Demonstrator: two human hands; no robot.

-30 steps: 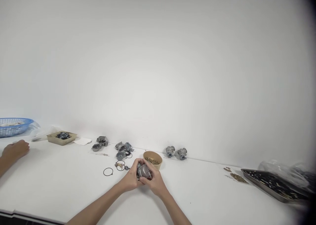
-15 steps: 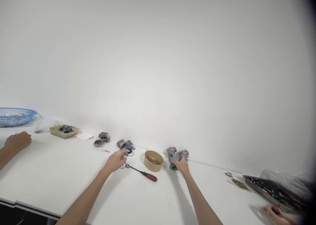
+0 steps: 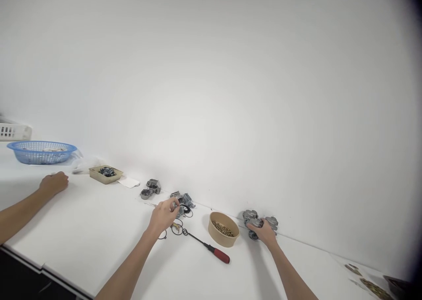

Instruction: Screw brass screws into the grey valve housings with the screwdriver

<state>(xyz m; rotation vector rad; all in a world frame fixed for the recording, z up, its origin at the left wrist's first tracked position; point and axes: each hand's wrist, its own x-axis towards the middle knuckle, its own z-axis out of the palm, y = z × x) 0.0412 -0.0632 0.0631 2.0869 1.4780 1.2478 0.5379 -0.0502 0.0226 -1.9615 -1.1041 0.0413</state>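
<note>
My left hand [image 3: 163, 215] is over the table with thumb and forefinger brought together; what is between them, if anything, I cannot make out. Just beyond its fingertips lie grey metal housings [image 3: 187, 200] and black rubber rings [image 3: 187, 211]. Below it are more thin black rings [image 3: 176, 228], one around a small brass-coloured piece. A screwdriver with a red handle [image 3: 221, 255] points its black shaft toward these rings. My right hand [image 3: 265, 234] grips a grey metal housing [image 3: 254, 222] in a cluster by the wall, with another housing [image 3: 271, 222] beside it.
Between my hands stands a round tan bowl [image 3: 223, 240] of small brass-coloured parts. Leftward are more housings [image 3: 151, 188], a tan tray [image 3: 104, 177] of dark rings, a blue basket [image 3: 42, 156] and another person's hand [image 3: 54, 182]. Brass-coloured pieces [image 3: 376, 287] lie far right.
The view has swung left, so everything sits farther right in it. My left hand has shifted slightly, showing more of the rings below. My right hand stays at the housing cluster.
</note>
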